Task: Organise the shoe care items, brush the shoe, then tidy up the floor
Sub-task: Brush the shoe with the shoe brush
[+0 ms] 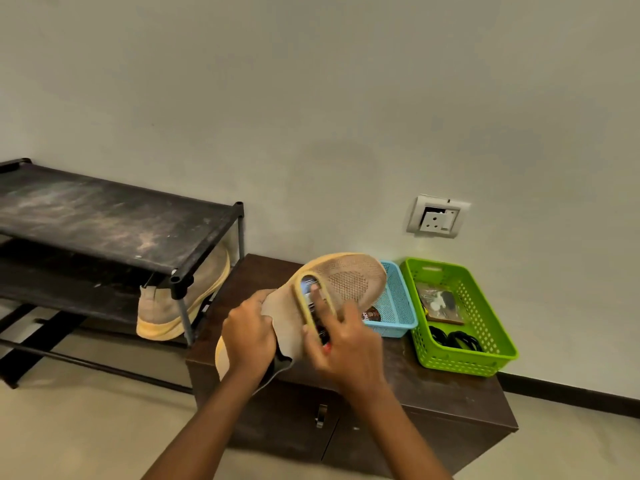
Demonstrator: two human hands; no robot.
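Rack (104, 216): a second shoe (173, 306) is kept under its top shelf.
Cabinet (450, 386): a green basket (464, 362) and blue basket (398, 306) are set on it.
Shoe (349, 278): held above the cabinet.
Left hand (249, 334): curled round the heel.
Right hand (343, 348): brush (307, 284) gripped, pressed on the shoe.

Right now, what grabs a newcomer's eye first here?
Centre frame: the left hand grips the heel end of a beige mesh shoe while the right hand holds a yellow-edged brush against it, above a dark cabinet. Next, the bright green basket at right beside a blue basket, and the matching shoe in the black rack at left.
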